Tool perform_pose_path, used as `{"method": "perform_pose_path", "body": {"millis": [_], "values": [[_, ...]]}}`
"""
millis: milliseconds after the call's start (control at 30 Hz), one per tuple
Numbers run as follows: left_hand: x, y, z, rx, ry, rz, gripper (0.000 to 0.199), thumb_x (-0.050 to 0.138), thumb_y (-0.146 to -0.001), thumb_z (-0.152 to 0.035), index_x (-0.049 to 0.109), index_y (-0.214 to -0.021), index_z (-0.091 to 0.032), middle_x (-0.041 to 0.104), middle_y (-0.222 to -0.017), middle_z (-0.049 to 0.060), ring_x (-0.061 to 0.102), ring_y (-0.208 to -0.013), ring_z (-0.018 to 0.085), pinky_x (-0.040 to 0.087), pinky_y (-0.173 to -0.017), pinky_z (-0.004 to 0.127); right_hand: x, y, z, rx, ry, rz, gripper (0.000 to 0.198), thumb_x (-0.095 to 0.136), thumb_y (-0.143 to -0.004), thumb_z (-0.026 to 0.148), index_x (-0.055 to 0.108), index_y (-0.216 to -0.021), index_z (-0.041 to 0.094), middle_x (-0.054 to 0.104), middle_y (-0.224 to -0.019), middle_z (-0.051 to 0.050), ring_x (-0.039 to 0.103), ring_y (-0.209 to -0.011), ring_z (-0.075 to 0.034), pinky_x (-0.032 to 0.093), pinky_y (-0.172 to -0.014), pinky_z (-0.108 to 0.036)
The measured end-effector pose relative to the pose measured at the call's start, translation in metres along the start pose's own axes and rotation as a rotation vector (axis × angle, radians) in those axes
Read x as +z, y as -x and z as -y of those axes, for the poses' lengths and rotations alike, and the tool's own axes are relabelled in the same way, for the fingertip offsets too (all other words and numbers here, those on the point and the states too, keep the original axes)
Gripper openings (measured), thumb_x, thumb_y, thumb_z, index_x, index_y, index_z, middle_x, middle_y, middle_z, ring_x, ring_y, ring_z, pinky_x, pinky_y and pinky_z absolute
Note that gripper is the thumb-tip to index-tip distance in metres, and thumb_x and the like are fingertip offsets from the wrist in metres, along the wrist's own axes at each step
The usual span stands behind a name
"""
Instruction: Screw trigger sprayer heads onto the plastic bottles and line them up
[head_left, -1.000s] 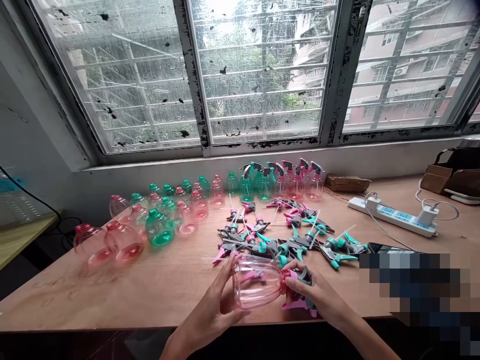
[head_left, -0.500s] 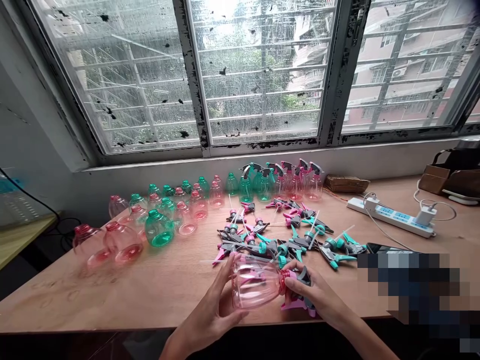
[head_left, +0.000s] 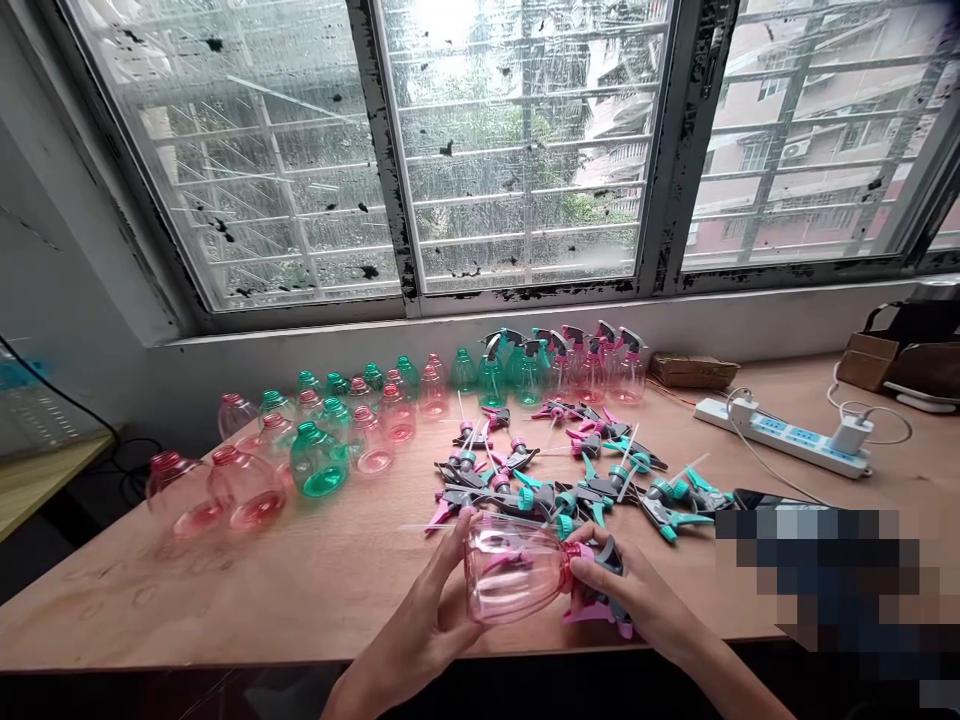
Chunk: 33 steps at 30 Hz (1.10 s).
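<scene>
A clear pink spray bottle [head_left: 514,575] lies on its side in the air above the table's front edge, its neck toward the right. Around its base end curl the fingers of my left hand [head_left: 435,600], thumb below. My right hand [head_left: 630,590] is closed on the pink collar of a trigger spray head [head_left: 609,560] at the bottle's neck. Whether the collar is fully seated, I cannot tell. Just beyond the bottle lies a pile of loose trigger spray heads [head_left: 592,490], pink-and-grey and teal-and-grey, with thin tubes.
Several open pink and green bottles [head_left: 319,460] stand at the left. Bottles fitted with spray heads [head_left: 529,375] line the window wall. Right of them are a cardboard piece [head_left: 694,369], a white power strip [head_left: 780,437] with cables, and a brown bag [head_left: 892,350].
Hardly anything differs. My left hand's lower fingers have shifted slightly along the bottle, which tilts a little lower at its base; my right hand stays at the collar.
</scene>
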<state>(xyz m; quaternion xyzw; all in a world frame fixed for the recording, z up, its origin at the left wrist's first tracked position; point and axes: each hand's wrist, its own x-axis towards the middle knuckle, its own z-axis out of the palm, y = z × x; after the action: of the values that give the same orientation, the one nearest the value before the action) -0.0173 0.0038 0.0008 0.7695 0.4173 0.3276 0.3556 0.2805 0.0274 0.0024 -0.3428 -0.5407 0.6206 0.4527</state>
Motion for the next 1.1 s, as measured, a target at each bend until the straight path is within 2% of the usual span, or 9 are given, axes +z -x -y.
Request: {"method": "perform_pose_path", "body": {"millis": [100,200,300,433,533,700,833,1000,1100], "values": [[0.004,0.0,0.0,0.007,0.101,-0.014,0.079,0.057,-0.103,-0.049,0.009,-0.166,-0.044,0.017,-0.178,0.004,0.029,-0.159,0.034,0.024,-0.13,0.051,-0.002,-0.001,-0.002,0.005,0.017,0.018,0.04,0.081,-0.085,0.056,0.063,-0.097,0.022,0.074,-0.071,0.001,0.071,-0.065,-0.02,0.054,-0.063,-0.029],[0.005,0.0,-0.002,-0.015,0.194,-0.009,0.1,0.071,-0.094,-0.05,0.002,-0.165,-0.045,0.019,-0.177,0.005,0.035,-0.156,0.035,0.031,-0.128,0.049,-0.003,-0.001,-0.004,0.003,0.02,0.02,0.042,0.081,-0.085,0.057,0.063,-0.098,0.022,0.075,-0.071,0.0,0.071,-0.066,-0.021,0.054,-0.064,-0.03],[0.003,0.0,-0.003,-0.033,0.186,0.017,0.108,0.077,-0.09,-0.048,0.001,-0.166,-0.041,0.015,-0.178,0.008,0.033,-0.157,0.037,0.031,-0.128,0.05,-0.003,-0.001,-0.005,0.003,0.014,0.015,0.042,0.081,-0.084,0.057,0.063,-0.099,0.022,0.075,-0.071,0.0,0.072,-0.066,-0.021,0.054,-0.065,-0.03],[0.003,0.0,-0.005,-0.001,0.137,0.018,0.09,0.063,-0.1,-0.048,0.002,-0.166,-0.043,0.012,-0.178,0.006,0.028,-0.159,0.034,0.025,-0.13,0.051,-0.003,-0.001,-0.003,-0.002,0.019,0.019,0.041,0.081,-0.085,0.057,0.063,-0.098,0.022,0.076,-0.074,-0.001,0.072,-0.067,-0.021,0.056,-0.065,-0.031],[0.005,-0.001,-0.007,0.025,0.129,-0.004,0.078,0.053,-0.104,-0.05,0.007,-0.166,-0.043,0.017,-0.177,0.004,0.019,-0.162,0.033,0.022,-0.13,0.051,-0.002,0.0,-0.001,-0.004,0.014,0.029,0.039,0.081,-0.086,0.055,0.063,-0.097,0.022,0.076,-0.077,-0.001,0.072,-0.068,-0.02,0.058,-0.066,-0.031],[0.003,-0.001,-0.006,0.009,0.165,0.011,0.108,0.075,-0.091,-0.05,-0.002,-0.166,-0.039,0.016,-0.178,0.009,0.03,-0.158,0.037,0.025,-0.129,0.052,-0.003,-0.001,-0.002,-0.007,0.002,0.045,0.037,0.081,-0.087,0.053,0.063,-0.097,0.022,0.075,-0.075,0.0,0.073,-0.068,-0.02,0.059,-0.067,-0.031],[0.0,-0.001,-0.003,-0.003,0.061,-0.009,0.099,0.073,-0.092,-0.05,0.008,-0.167,-0.038,0.015,-0.178,0.006,0.012,-0.163,0.036,0.011,-0.132,0.054,-0.003,-0.001,-0.005,-0.002,-0.014,0.037,0.037,0.082,-0.087,0.052,0.063,-0.099,0.022,0.075,-0.074,0.001,0.072,-0.067,-0.019,0.058,-0.066,-0.029],[0.003,0.0,0.001,0.028,0.089,-0.014,0.079,0.055,-0.103,-0.049,0.009,-0.166,-0.042,0.016,-0.178,0.004,0.025,-0.16,0.032,0.017,-0.131,0.052,-0.003,-0.001,-0.004,-0.003,-0.017,0.023,0.039,0.082,-0.085,0.054,0.063,-0.097,0.022,0.074,-0.073,0.001,0.072,-0.066,-0.019,0.057,-0.064,-0.028],[0.002,0.0,0.004,0.011,0.098,-0.005,0.092,0.065,-0.097,-0.05,0.005,-0.166,-0.041,0.015,-0.178,0.006,0.023,-0.161,0.033,0.02,-0.13,0.051,-0.003,-0.001,-0.003,-0.006,-0.005,0.026,0.04,0.082,-0.086,0.054,0.063,-0.1,0.021,0.074,-0.073,0.001,0.072,-0.066,-0.019,0.057,-0.065,-0.03]]}}
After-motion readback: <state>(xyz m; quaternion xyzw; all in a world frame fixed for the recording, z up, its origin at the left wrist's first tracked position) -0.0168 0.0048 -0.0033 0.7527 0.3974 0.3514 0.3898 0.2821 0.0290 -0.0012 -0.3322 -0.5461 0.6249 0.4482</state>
